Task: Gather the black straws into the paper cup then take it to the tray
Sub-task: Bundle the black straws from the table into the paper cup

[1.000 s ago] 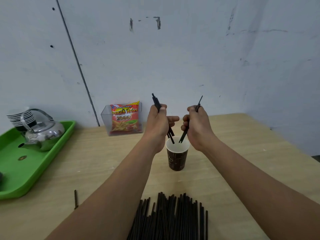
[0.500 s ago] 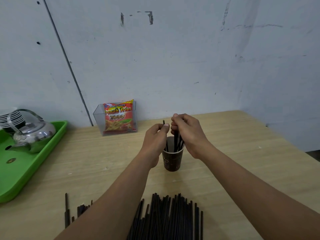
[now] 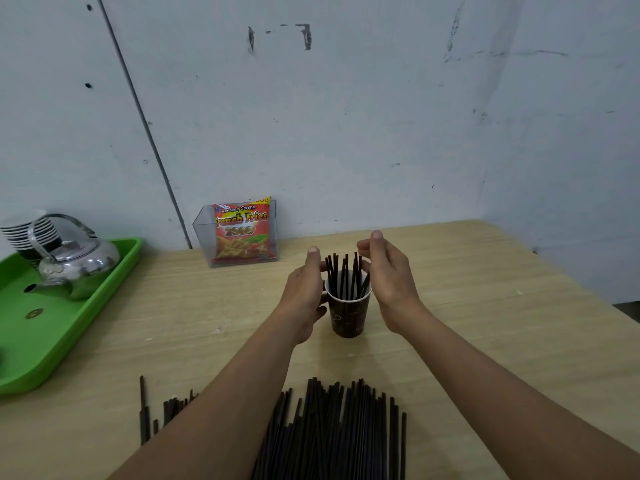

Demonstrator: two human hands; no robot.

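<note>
A dark brown paper cup (image 3: 348,317) stands upright mid-table with several black straws (image 3: 344,275) standing in it. My left hand (image 3: 304,292) is open at the cup's left side, fingers apart, close to the rim. My right hand (image 3: 389,275) is open at the cup's right side, thumb and fingers spread just beside the straw tops. Neither hand holds a straw. A large pile of black straws (image 3: 332,431) lies at the near edge of the table. A few more loose straws (image 3: 143,410) lie to the left of my left forearm. The green tray (image 3: 52,337) sits at the far left.
A steel kettle (image 3: 74,265) and a stack of white cups (image 3: 29,230) stand on the tray. A clear box holding a French fries snack bag (image 3: 240,233) sits against the wall behind the cup. The wooden table (image 3: 502,323) ends at the right.
Both hands lowered their straws into the cup and let go. They have now opened and drawn apart to either side of the cup.
</note>
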